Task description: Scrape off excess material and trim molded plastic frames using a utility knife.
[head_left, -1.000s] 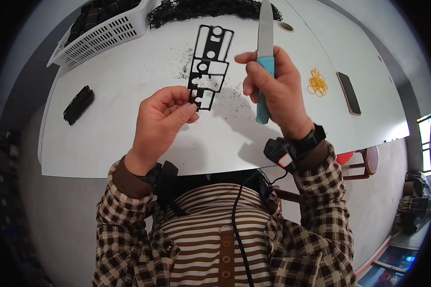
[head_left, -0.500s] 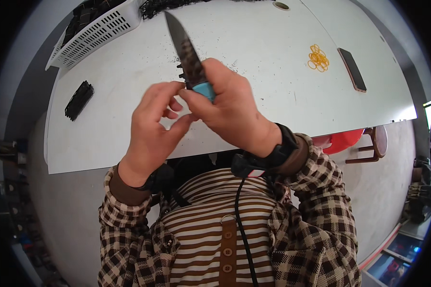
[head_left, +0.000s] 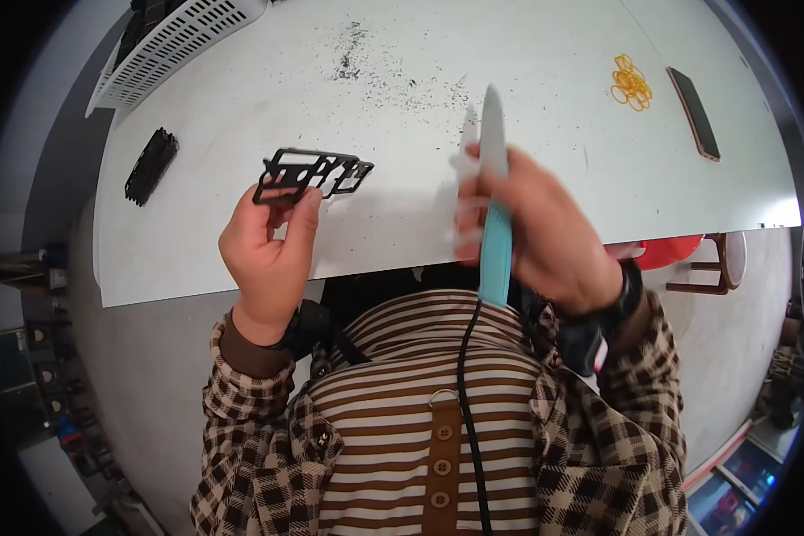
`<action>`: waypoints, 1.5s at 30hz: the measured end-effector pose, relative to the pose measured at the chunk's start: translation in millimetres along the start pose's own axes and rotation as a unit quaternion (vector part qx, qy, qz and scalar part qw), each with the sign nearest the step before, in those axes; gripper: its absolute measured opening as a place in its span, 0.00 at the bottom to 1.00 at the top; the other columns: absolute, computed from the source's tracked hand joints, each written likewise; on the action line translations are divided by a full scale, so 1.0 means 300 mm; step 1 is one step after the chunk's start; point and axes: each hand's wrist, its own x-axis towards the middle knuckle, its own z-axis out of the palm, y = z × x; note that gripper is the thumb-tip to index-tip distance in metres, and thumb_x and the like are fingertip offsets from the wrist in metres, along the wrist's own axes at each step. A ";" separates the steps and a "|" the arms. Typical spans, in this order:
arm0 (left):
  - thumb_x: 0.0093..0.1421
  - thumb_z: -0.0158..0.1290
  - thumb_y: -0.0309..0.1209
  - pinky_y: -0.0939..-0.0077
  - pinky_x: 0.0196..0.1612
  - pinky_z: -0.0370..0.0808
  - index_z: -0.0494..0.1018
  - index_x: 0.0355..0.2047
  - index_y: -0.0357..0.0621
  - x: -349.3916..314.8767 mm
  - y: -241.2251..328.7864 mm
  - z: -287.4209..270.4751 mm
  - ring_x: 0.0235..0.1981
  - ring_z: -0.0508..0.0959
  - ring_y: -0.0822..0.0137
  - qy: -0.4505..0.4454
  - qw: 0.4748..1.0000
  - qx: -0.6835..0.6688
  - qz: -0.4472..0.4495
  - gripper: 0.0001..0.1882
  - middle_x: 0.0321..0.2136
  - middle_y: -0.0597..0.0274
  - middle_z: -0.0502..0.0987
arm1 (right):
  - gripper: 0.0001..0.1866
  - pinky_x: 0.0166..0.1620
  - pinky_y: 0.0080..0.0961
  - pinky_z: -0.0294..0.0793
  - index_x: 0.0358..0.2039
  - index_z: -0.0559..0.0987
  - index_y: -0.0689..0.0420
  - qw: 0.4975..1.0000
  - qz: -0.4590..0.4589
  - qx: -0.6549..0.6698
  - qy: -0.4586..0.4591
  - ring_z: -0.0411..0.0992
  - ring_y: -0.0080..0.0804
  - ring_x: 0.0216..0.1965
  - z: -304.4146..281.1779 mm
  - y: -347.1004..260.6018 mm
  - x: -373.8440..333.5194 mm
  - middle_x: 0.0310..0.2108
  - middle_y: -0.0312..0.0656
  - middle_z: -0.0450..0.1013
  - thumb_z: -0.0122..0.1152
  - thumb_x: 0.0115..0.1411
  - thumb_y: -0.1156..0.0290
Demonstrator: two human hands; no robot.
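Pinched between the thumb and fingers of my left hand (head_left: 272,241) is a thin black plastic frame (head_left: 338,170) with rectangular cut-outs, raised above the near side of the table. My right hand (head_left: 554,232), blurred by motion, holds a knife (head_left: 497,241) by its light blue handle. The blade points away from me and stands well to the right of the frame. Small black shavings (head_left: 348,62) lie scattered on the white table beyond both hands.
A stack of black plastic pieces (head_left: 152,167) lies at the left, below a white slotted basket (head_left: 174,55) of dark parts. Yellow rubber bands (head_left: 632,85) and a phone (head_left: 693,114) lie at the right. A red stool (head_left: 670,253) stands beyond the table's near edge.
My hands have moved apart. The knife has swung right, away from the frame, and the frame now shows in full in my left hand.
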 end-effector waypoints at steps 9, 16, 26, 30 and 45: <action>0.52 0.55 0.20 0.85 0.31 0.72 0.69 0.35 0.34 -0.012 -0.070 0.023 0.29 0.75 0.76 0.037 0.996 -0.078 -0.023 0.10 0.27 0.61 0.75 | 0.30 0.27 0.30 0.70 0.59 0.56 0.59 0.762 -0.240 -0.561 -0.215 0.67 0.38 0.20 -0.089 0.050 -0.016 0.24 0.46 0.67 0.44 0.53 0.85; 0.52 0.55 0.18 0.83 0.31 0.73 0.69 0.35 0.33 -0.036 -0.074 0.025 0.29 0.76 0.74 0.050 0.994 -0.084 -0.053 0.10 0.29 0.60 0.75 | 0.36 0.25 0.32 0.69 0.58 0.57 0.59 0.618 -0.291 -0.704 -0.194 0.68 0.43 0.20 -0.009 0.063 0.029 0.22 0.49 0.67 0.49 0.45 0.86; 0.52 0.54 0.18 0.82 0.31 0.74 0.71 0.34 0.31 -0.002 -0.107 0.032 0.29 0.77 0.71 0.024 0.999 -0.020 -0.032 0.08 0.29 0.57 0.74 | 0.38 0.25 0.31 0.69 0.59 0.55 0.60 0.586 -0.242 -0.738 -0.231 0.68 0.42 0.21 -0.003 0.016 0.101 0.22 0.48 0.66 0.48 0.44 0.86; 0.52 0.53 0.17 0.82 0.31 0.74 0.71 0.33 0.31 0.013 -0.109 0.044 0.29 0.77 0.70 0.015 0.999 -0.018 -0.039 0.07 0.29 0.58 0.74 | 0.37 0.26 0.31 0.70 0.59 0.54 0.59 0.596 -0.227 -0.724 -0.263 0.69 0.42 0.22 -0.014 -0.010 0.146 0.22 0.48 0.67 0.48 0.45 0.85; 0.53 0.53 0.18 0.80 0.31 0.75 0.70 0.33 0.31 0.014 -0.086 0.090 0.29 0.77 0.69 0.014 0.999 0.005 -0.043 0.06 0.30 0.56 0.74 | 0.36 0.27 0.33 0.70 0.59 0.51 0.67 0.541 -0.174 -0.769 -0.293 0.69 0.42 0.22 -0.044 -0.047 0.180 0.20 0.48 0.67 0.46 0.47 0.85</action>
